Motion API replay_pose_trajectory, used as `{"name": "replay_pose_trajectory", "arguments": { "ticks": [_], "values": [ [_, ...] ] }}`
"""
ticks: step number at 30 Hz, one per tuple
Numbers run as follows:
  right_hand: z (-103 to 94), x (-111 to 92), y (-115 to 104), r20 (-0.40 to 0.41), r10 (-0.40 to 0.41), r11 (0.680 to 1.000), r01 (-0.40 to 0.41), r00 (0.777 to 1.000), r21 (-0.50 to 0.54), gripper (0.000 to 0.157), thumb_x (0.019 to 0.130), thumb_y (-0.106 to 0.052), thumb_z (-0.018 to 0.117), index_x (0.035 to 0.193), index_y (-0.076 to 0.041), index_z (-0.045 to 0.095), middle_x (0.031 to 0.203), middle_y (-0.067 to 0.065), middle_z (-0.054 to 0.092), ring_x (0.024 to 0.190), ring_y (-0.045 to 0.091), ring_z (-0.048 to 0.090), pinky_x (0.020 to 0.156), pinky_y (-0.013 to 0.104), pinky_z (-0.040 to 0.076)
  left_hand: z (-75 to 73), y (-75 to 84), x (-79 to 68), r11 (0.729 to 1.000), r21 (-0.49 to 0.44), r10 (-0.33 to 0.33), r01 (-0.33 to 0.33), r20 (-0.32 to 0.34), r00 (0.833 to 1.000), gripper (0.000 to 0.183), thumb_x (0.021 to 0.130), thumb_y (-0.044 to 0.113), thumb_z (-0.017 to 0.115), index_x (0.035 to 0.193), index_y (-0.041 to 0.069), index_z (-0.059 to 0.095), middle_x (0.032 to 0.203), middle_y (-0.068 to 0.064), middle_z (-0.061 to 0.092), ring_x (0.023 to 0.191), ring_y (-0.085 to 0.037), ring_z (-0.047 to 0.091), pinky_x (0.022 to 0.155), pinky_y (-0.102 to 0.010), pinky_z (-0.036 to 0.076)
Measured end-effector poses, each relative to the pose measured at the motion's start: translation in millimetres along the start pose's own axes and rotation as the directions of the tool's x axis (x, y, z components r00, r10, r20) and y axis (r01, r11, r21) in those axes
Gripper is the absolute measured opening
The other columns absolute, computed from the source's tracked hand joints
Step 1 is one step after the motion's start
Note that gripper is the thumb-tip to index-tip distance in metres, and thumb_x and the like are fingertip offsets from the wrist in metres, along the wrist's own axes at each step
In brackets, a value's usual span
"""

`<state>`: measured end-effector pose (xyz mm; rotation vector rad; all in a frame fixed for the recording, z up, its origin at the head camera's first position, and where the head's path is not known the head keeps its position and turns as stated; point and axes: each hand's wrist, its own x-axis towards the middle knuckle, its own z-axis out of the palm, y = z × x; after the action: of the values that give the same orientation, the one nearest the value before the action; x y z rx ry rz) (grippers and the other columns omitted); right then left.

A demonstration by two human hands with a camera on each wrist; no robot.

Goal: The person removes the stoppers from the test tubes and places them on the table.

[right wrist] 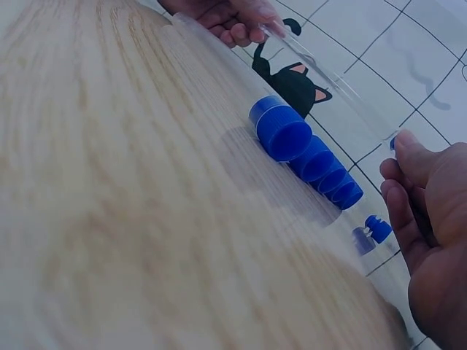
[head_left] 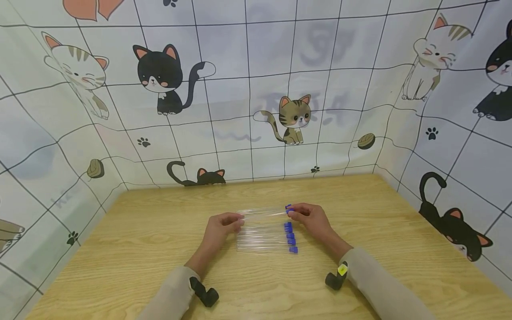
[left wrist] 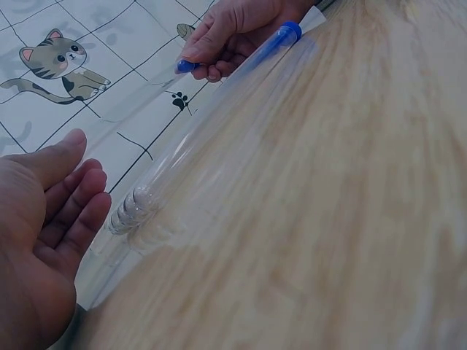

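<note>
Several clear test tubes (head_left: 262, 240) with blue caps lie side by side, caps to the right. Above the near ones, both hands hold one clear test tube (right wrist: 339, 84) lengthwise between them. Its rounded end is pinched between the thumb and fingers of my left hand (head_left: 218, 229). At the capped end, my right hand (head_left: 316, 220) pinches the blue cap, which its fingertips mostly cover. In the right wrist view, a line of blue caps (right wrist: 281, 131) sits just below the held tube. Another blue cap (right wrist: 378, 228) shows farther along, near the right fingers.
The tubes lie on a wood-grain table (head_left: 160, 235). A white cloth (head_left: 232, 93) with grid lines and printed cats surrounds its back and sides. Small dark cameras are strapped at both sleeve cuffs, the left camera (head_left: 206, 295) and the right camera (head_left: 336, 280).
</note>
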<state>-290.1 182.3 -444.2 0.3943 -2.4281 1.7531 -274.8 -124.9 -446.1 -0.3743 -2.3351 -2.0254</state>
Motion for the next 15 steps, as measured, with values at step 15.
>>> {"name": "replay_pose_trajectory", "arguments": {
  "ticks": [15],
  "values": [
    [-0.5, -13.4, -33.6, 0.013, -0.043, 0.999, 0.043, 0.999, -0.008, 0.024, 0.089, -0.012, 0.069, 0.108, 0.003, 0.069, 0.099, 0.014, 0.07, 0.085, 0.008, 0.064, 0.072, 0.026, 0.051, 0.6, 24.2, -9.1, 1.0, 0.007, -0.005, 0.005, 0.043, 0.999, 0.027, 0.088, 0.01, 0.07, 0.109, -0.007, 0.067, 0.092, -0.013, 0.069, 0.086, -0.039, 0.064, 0.077, -0.04, 0.053]
  ]
}}
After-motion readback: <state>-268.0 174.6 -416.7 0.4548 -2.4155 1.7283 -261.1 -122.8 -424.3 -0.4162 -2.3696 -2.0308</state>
